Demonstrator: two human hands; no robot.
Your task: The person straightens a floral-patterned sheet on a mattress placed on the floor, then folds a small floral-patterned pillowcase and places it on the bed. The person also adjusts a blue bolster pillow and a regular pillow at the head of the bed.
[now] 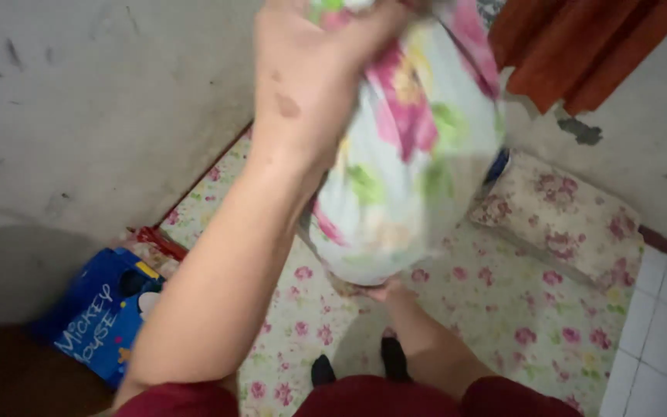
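Head camera: a floral pillow is held upright above the mattress.
The left hand grips its bunched top, the right hand props its bottom; it looks mostly cased, not yet laid down.

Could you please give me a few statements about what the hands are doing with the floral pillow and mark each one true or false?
1. The left hand grips the top of the floral pillow. True.
2. The right hand rests on the white floor tiles. False: it is under the bottom of the held pillow.
3. The held pillow lies flat on the mattress. False: it is held upright in the air above it.
4. A second pillow in a rose print lies by the wall. True.
5. A blue cartoon-print item lies at the left. True.
6. The curtain is green. False: it is orange-red.
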